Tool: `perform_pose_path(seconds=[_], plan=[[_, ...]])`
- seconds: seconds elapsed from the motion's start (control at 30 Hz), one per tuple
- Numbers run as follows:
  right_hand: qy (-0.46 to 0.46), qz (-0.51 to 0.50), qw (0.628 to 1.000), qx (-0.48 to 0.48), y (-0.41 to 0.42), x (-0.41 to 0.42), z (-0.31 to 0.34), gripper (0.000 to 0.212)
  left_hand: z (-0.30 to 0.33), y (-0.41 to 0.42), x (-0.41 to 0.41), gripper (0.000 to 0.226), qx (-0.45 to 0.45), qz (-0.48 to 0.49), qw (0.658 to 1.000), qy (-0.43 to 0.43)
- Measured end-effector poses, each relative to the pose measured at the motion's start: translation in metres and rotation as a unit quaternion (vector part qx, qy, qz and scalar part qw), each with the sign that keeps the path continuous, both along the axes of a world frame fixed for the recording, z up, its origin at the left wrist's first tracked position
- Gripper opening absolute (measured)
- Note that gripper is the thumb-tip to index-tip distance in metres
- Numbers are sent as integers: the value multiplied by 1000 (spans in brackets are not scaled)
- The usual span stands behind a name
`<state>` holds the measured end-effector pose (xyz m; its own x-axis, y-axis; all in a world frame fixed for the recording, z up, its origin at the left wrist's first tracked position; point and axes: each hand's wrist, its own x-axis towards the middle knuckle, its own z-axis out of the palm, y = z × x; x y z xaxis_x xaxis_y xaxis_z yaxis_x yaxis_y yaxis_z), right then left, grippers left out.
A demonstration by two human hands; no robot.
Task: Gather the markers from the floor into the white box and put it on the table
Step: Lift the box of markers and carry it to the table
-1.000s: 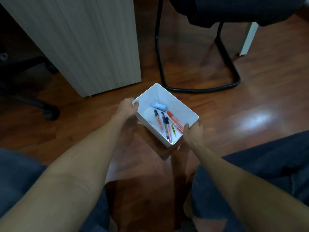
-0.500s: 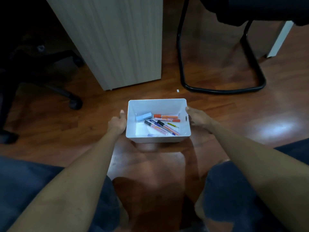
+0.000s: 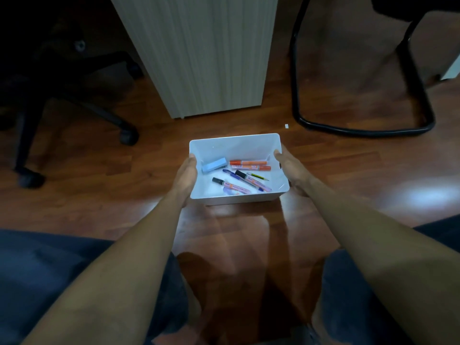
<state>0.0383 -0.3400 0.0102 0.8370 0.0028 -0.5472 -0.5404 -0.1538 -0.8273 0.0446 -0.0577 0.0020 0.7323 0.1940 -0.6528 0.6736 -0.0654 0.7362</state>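
Box (image 3: 224,148) sits between left hand (image 3: 187,174) and right hand (image 3: 288,168), each clasping a short wall, long axis running left-right.

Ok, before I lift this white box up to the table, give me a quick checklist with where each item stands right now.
1. Left hand on the left wall of the white box: ok.
2. Right hand on the right wall: ok.
3. Markers lying flat inside, none over the rim: ok.
4. Blue eraser inside as well: ok.
5. No markers left on the visible floor: ok; only a small white scrap lies near the chair base.
6. Table top free to take the box: cannot tell, out of view.
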Motion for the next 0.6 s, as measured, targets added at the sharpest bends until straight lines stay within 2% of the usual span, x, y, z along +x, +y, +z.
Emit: perform_pose_path(seconds=[0.13,0.27,0.33,0.4,0.53,0.6], plan=[[-33,-34,999,-9,16,8,-7,37,7,3,6,50,-6,63,998,17],[-13,-115,993,5,34,18,-20,36,-1,16,26,49,-13,118,992,48],[6,-119,993,21,40,33,-18,36,4,18,33,44,-24,134,989,62],[20,-110,993,27,43,51,-10,36,10,20,43,37,-37,133,987,78],[53,-109,993,16,42,65,18,31,45,25,51,43,-50,146,982,106],[66,-110,991,32,44,60,55,29,75,23,46,37,-48,155,980,115]])
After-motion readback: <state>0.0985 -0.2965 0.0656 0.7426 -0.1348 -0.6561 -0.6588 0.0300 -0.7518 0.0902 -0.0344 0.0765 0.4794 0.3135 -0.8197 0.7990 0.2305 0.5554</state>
